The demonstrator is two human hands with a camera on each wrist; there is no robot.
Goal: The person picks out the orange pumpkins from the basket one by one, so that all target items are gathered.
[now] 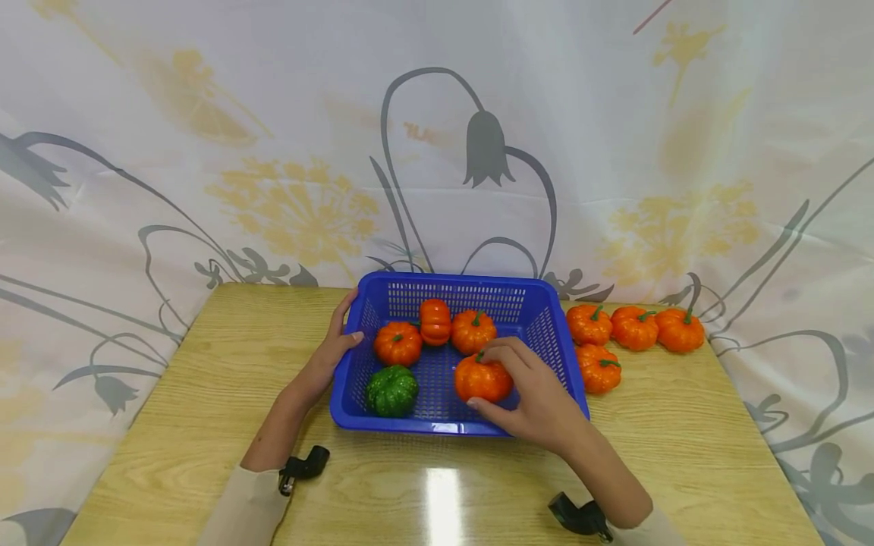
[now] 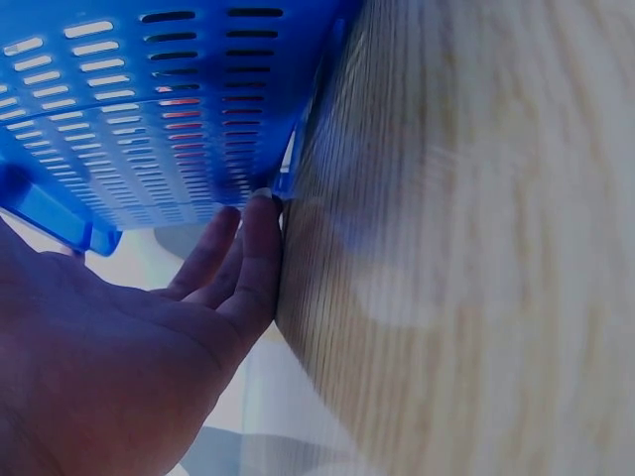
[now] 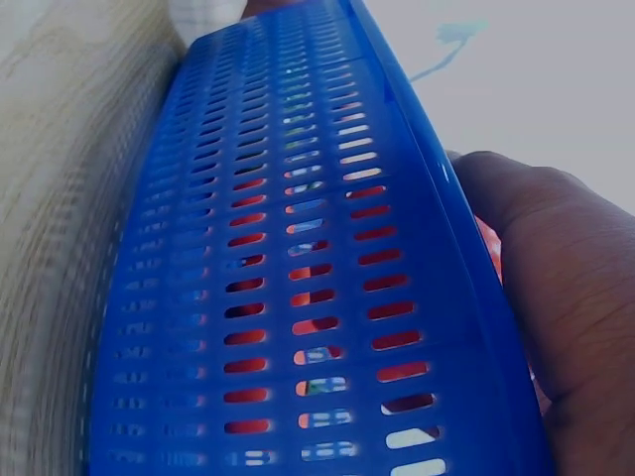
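Nearest to me on the head view I note two small black wrist mounts, one at the left sleeve [image 1: 303,465] and one at the right [image 1: 579,518], both over the wooden table [image 1: 205,394]. Beyond them, my right hand [image 1: 529,390] reaches over the near wall of the blue basket [image 1: 437,425] and grips an orange pumpkin [image 1: 481,379], fingers curled over its top by the green stem and thumb tucked against its near side; the pumpkin sits inside the basket at the front right. The right wrist view shows only the slotted basket wall [image 3: 298,297] from outside, with orange showing through the slots and the thumb [image 3: 556,288] hooked over the rim. My left hand [image 1: 334,345] rests against the outside of the basket's left wall, fingers straight and flat along it, thumb on the rim, gripping nothing; the left wrist view confirms the outstretched fingers [image 2: 253,258] touching the wall where it meets the tabletop [image 2: 456,248]. Inside the basket, a green pumpkin [image 1: 391,390] lies at the front left, well apart from the held one. Behind it sit three more orange pumpkins: one [image 1: 397,343] at the left, one [image 1: 435,321] tipped on its side in the middle, one [image 1: 473,331] to the right, close together. Outside, to the right of the basket, four orange pumpkins stand on the table: one [image 1: 598,368] nearer, then three in a row behind it [image 1: 589,324] [image 1: 634,327] [image 1: 680,330]. Farthest back hangs a white curtain [image 1: 307,152] printed with flowers.
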